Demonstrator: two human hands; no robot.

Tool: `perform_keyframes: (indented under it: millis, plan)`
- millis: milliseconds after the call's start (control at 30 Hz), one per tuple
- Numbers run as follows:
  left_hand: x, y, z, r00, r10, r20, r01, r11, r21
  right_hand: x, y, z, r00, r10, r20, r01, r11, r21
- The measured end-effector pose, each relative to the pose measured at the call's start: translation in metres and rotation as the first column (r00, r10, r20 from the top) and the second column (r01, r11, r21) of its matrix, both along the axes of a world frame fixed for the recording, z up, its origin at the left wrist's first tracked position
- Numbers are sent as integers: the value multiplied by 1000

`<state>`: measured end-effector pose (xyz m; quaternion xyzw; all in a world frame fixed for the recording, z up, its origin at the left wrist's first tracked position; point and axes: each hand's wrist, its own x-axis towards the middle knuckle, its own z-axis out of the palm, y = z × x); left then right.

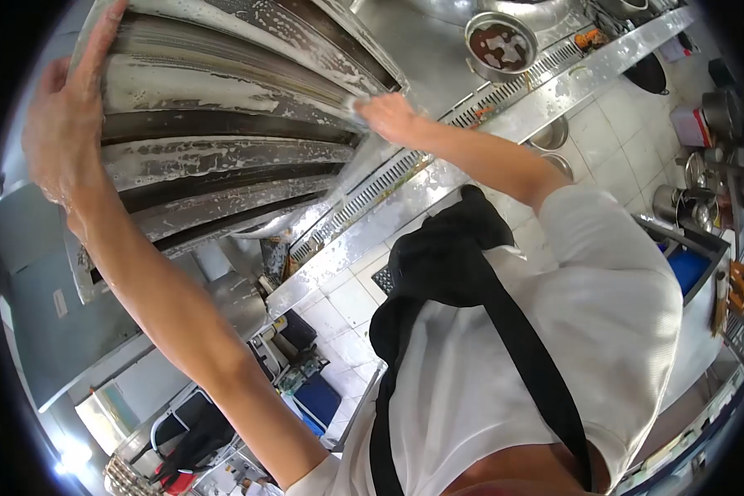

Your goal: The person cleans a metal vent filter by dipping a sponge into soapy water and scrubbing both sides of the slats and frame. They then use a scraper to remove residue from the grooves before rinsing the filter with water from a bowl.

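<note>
Looks mid-scrub. Foamy panel (pixel 223 157) sits tilted between the 2 hands. Left hand (pixel 68 136) hooked round its edge; right hand (pixel 391 118) curled on a pale pad (pixel 358 108), blurred. Next stroke calls for firm left hold. Slats run left hand to right; panel cropped, long axis unclear.

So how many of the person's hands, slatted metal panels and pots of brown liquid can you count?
Hands, left hand and right hand: 2
Slatted metal panel: 1
Pot of brown liquid: 1
Total: 4
</note>
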<state>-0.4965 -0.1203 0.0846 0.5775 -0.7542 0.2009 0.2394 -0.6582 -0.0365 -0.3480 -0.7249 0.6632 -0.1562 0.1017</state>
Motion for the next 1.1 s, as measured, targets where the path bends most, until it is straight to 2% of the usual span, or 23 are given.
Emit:
perform_keyframes:
  millis: [67,133,200,233,267,300,333,367,500,567,600,633,667,733,767,800,833,867,900,933,1000,1033,1100]
  plan:
    - [-11,3,2,996,48,76,-44,997,-57,-3,-4,-50,1000,11,-27,-10,999,51]
    - [-16,-3,0,991,60,123,-44,990,-132,2,-14,-61,995,-93,24,83,959,272]
    - [0,-18,-9,984,79,162,-46,979,-200,-10,-22,-32,1000,-4,-2,5,985,171]
    - [16,-44,-7,913,24,407,78,969,-234,-14,-32,-18,995,84,57,-85,996,7]
    - [20,-51,-10,860,5,511,131,964,-230,-18,-21,54,991,130,39,-123,981,-148]
    - [23,-57,-13,795,-12,607,186,956,-224,-18,-17,102,995,93,37,-61,853,-519]
    - [14,-45,-16,852,-7,524,148,963,-227,-17,-26,157,954,245,176,-92,791,-605]
    - [-1,-29,-16,901,2,435,109,967,-229,-18,-26,154,955,238,174,-92,802,-590]
    - [-31,10,-12,982,64,180,-19,971,-238,-28,-38,133,922,317,222,-249,925,-286]
    - [-28,-3,-12,980,8,197,54,950,-307,-34,-56,125,895,370,249,-344,928,-143]
    - [-24,-11,-13,979,-13,204,84,936,-343,-26,-52,82,957,132,258,-166,980,114]
    - [-21,-18,-14,978,-32,208,111,918,-380,-27,-42,31,950,111,292,-160,976,148]
    - [-17,-22,-17,974,-59,220,146,903,-405,-26,-38,-41,965,89,245,-101,994,37]
    - [-15,-10,-22,969,-83,231,178,885,-430,-16,-39,-93,963,-50,265,-67,908,414]
    - [-27,5,-22,967,4,254,95,922,-376,-12,-43,-93,963,-50,265,-65,910,409]
    - [-33,15,-23,957,94,275,-3,949,-316,-10,-49,-85,980,42,197,-104,942,319]
    - [-37,18,-22,957,79,281,12,951,-309,-10,-49,-78,985,107,132,-136,963,233]
    - [-42,16,-18,960,65,272,25,949,-314,-14,-42,-14,951,82,297,-142,972,185]
    - [-43,14,-16,966,72,247,12,945,-326,-14,-48,51,932,101,347,-160,976,147]
    - [-41,12,-18,969,71,238,8,948,-317,-13,-47,104,856,235,462,-219,972,-88]
    - [-35,7,-23,971,65,231,5,956,-292,-13,-45,211,666,575,476,-288,786,-546]
    - [-32,3,-23,972,69,224,-1,958,-288,-10,-57,211,666,577,473,-296,786,-543]
    - [-19,-12,-23,944,37,327,61,957,-284,1,-62,180,744,398,537,-177,892,-416]
